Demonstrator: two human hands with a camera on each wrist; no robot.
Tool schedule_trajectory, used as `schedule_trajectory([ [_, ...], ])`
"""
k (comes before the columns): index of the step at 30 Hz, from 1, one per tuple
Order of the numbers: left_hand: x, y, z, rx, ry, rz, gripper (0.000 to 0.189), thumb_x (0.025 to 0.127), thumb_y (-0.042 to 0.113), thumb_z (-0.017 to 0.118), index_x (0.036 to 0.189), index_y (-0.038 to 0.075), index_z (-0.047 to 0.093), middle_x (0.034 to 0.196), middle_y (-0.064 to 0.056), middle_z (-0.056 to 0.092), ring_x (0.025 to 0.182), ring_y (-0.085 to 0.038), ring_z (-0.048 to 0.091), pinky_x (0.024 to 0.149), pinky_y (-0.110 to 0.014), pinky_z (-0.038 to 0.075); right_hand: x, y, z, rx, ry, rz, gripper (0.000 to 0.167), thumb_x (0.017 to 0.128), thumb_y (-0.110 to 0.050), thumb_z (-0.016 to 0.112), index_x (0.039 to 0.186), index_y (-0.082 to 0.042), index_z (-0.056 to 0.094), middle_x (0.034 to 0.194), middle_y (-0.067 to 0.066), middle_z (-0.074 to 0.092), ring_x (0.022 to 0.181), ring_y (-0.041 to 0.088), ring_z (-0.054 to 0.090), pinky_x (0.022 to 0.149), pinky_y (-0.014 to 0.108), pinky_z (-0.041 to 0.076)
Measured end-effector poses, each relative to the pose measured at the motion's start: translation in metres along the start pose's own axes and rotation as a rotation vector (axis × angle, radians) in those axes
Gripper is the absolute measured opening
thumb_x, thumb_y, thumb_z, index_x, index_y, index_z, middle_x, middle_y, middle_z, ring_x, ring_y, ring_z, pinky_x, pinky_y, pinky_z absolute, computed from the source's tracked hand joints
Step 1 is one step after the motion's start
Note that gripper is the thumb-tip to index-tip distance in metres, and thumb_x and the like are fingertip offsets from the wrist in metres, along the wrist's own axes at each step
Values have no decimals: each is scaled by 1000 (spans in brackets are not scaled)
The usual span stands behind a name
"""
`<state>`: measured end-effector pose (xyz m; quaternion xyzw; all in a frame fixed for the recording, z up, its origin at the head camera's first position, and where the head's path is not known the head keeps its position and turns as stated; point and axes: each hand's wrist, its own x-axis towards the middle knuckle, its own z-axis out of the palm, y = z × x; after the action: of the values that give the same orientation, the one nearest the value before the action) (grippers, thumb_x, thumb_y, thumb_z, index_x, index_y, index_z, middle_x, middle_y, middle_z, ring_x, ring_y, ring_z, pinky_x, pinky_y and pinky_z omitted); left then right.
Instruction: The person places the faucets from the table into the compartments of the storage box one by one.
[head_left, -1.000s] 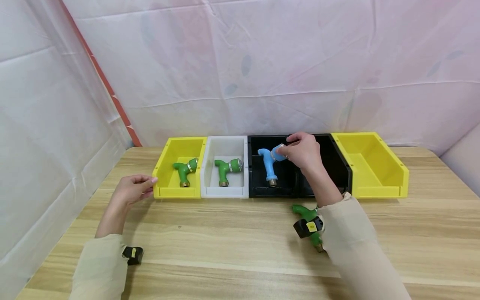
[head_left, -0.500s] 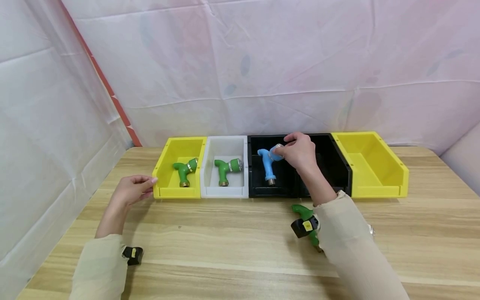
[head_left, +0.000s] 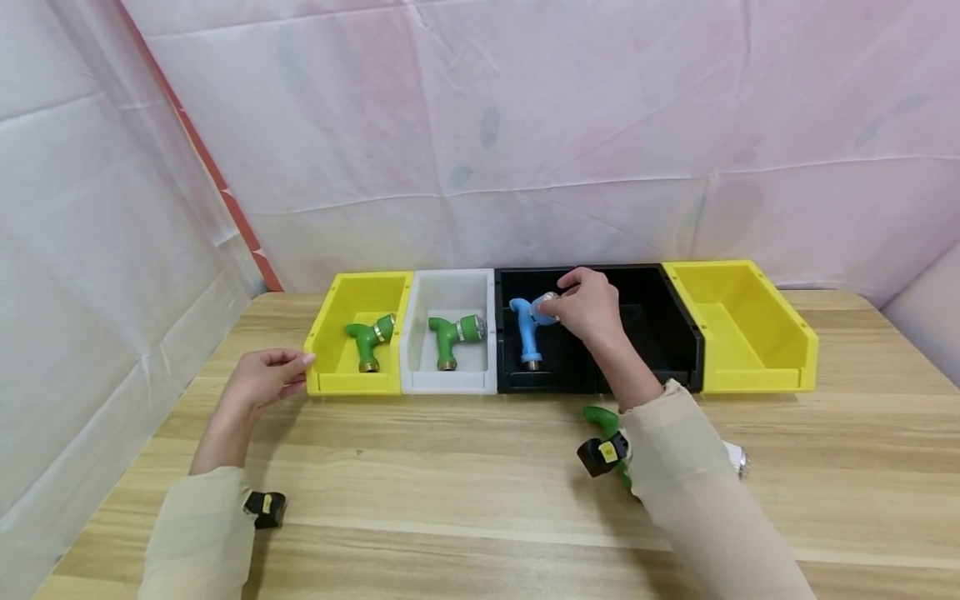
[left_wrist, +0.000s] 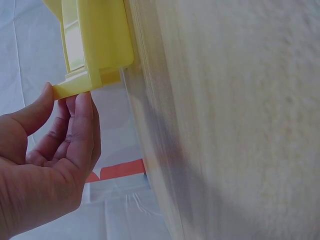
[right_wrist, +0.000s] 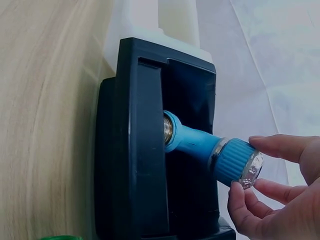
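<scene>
With thumb and fingers, my right hand (head_left: 590,308) pinches the ribbed knob of a blue faucet (right_wrist: 195,142). In the head view the faucet's body and brass end lie within the left one of two black bins (head_left: 551,382). At the row's left end, my left hand (head_left: 262,379) pinches the side rim of a yellow bin (left_wrist: 75,89) between thumb and fingers. A green faucet (head_left: 367,343) lies in that yellow bin. Beside it, the white bin (head_left: 450,383) contains another green faucet (head_left: 447,343).
A further green faucet (head_left: 600,419) lies on the wooden table (head_left: 420,492), partly hidden under my right forearm. A second yellow bin (head_left: 757,382) closes the row on the right. Behind the bins hangs a pale cloth (head_left: 525,125).
My right hand has moved a little left with the blue faucet, deeper over the left black bin. The left hand keeps its place on the yellow bin.
</scene>
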<state>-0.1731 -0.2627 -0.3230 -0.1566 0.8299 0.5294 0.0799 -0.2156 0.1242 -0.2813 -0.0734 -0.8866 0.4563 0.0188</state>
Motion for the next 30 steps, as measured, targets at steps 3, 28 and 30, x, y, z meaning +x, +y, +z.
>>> schedule_trajectory([
  [3, 1, -1, 0, -2, 1, 1, 42, 91, 25, 56, 115, -9, 51, 93, -7, 53, 71, -7, 57, 73, -24, 53, 0, 0, 2, 0, -23, 3, 44, 78, -13, 70, 116, 2, 51, 100, 17, 59, 85, 27, 57, 76, 40, 49],
  [28, 3, -3, 0, -25, 24, -11, 39, 89, 25, 59, 111, -7, 54, 94, -8, 54, 71, -8, 58, 71, -24, 53, -2, 1, -6, 53, -114, 5, 39, 83, -8, 65, 117, 4, 50, 105, 19, 56, 83, 32, 62, 77, 38, 53],
  [30, 6, -6, -1, -38, 31, -15, 37, 88, 26, 62, 107, -5, 57, 93, -7, 55, 71, -9, 58, 70, -24, 54, -2, 2, -7, 59, -124, 4, 39, 83, -7, 65, 117, 4, 50, 106, 19, 55, 84, 33, 62, 76, 37, 53],
])
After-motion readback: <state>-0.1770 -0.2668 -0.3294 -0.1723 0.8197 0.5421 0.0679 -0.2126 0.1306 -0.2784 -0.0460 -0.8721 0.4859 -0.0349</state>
